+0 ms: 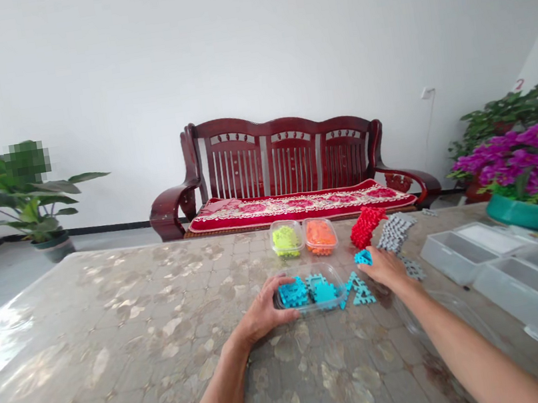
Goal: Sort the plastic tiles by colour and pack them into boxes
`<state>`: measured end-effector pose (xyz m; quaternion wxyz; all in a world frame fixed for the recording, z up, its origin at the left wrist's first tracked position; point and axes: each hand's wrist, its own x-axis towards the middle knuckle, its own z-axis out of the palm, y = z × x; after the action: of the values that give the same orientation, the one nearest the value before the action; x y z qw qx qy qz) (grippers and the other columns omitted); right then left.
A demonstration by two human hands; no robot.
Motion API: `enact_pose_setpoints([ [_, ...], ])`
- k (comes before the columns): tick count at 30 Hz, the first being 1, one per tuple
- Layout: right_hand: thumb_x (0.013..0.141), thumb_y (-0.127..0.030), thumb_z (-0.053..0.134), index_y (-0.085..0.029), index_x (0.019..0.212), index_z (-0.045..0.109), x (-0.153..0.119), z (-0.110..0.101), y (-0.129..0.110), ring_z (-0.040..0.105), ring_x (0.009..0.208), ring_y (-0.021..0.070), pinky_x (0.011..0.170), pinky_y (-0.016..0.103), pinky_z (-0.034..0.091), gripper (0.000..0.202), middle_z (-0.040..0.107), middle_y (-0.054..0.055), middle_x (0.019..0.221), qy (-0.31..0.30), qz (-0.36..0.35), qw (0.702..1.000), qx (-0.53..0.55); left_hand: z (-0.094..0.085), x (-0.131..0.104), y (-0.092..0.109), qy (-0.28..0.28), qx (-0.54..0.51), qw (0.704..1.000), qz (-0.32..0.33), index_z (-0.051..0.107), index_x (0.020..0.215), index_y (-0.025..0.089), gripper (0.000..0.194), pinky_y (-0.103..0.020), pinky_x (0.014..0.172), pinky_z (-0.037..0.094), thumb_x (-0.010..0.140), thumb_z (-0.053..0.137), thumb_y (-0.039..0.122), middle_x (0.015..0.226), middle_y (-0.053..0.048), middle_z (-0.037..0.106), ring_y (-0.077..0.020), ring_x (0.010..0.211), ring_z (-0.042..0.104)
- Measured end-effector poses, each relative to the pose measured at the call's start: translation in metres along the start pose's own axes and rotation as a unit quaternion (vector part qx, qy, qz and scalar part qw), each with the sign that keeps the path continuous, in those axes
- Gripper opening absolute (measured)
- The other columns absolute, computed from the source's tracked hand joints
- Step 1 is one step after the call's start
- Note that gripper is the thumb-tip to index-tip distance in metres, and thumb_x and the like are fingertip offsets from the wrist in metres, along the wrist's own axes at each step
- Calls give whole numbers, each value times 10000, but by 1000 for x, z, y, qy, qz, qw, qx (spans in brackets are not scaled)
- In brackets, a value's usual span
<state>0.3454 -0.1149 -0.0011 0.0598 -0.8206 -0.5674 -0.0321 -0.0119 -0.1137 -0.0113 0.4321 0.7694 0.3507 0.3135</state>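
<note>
My left hand (268, 309) grips the left end of a clear plastic container (331, 273), thumb along the near side and fingers over the far side. Inside it lie several blue interlocking toy pieces (293, 293). A small bunch of blue toy pieces (363, 257) is pinched in my right hand (384, 268), to the right of the container and a little above the table. Between the two hands, loose blue triangular pieces (363, 291) lie on the table by the container's right end.
Farther back stand tubs of yellow-green pieces (285, 240) and orange pieces (320, 235). Stacks of red pieces (366, 227) and grey pieces (396, 232) sit behind my right hand. At right are an opened translucent box (524, 284), a clear lid (447, 309) under my forearm, and a flower pot (526, 211).
</note>
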Motion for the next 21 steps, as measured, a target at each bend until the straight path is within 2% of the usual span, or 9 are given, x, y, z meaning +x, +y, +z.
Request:
enact_pose_setpoints([
  [4,812,-336,543,-177,1174,591,4,-1,0,644,1009,279,786,328,429,399,692,153,1090,-20,-1,1000,1,0,0,-5,3,-49,999,-8,435,1383,204,864,-412,1048,402,634,796,438,1303,-100,571,-287,1196,534],
  [8,740,-246,557,-153,1063,641,3,-7,1,666,948,280,749,315,432,347,714,159,1008,-31,-24,999,-1,1,1,-8,11,-121,993,-2,294,1461,178,1053,-424,1130,312,597,834,441,1463,-174,435,-305,1358,396],
  [10,718,-248,577,-158,1067,650,1,-11,0,668,940,275,753,309,443,368,724,141,981,-25,-18,999,41,2,1,-9,9,-145,989,-7,236,1486,177,1114,-443,1141,295,591,839,457,1497,-201,386,-312,1388,360],
  [13,716,-282,604,-163,1148,630,-4,-17,-5,669,944,241,791,295,469,448,722,108,1034,-12,-18,984,179,2,2,-8,6,-147,989,-12,221,1497,186,1149,-474,1147,282,578,845,481,1502,-215,375,-323,1390,360],
  [17,700,-285,647,-150,1229,585,-16,-35,-26,659,978,214,857,306,492,549,696,92,1126,-14,-109,932,346,3,2,-8,9,-140,990,-9,223,1498,179,1154,-481,1157,264,579,844,496,1503,-222,371,-326,1398,347],
  [19,695,-277,659,-167,1241,580,-26,-45,-44,659,965,208,855,314,503,562,701,73,1117,-39,-169,909,378,3,2,-9,8,-144,989,-9,210,1502,170,1169,-471,1155,273,577,841,508,1506,-224,365,-325,1398,347],
  [21,683,-264,669,-183,1256,577,-38,-54,-62,658,953,206,858,321,506,585,700,62,1119,-57,-218,900,373,3,2,-9,4,-148,989,-11,203,1505,175,1176,-467,1150,284,576,838,518,1508,-220,362,-324,1393,355],
])
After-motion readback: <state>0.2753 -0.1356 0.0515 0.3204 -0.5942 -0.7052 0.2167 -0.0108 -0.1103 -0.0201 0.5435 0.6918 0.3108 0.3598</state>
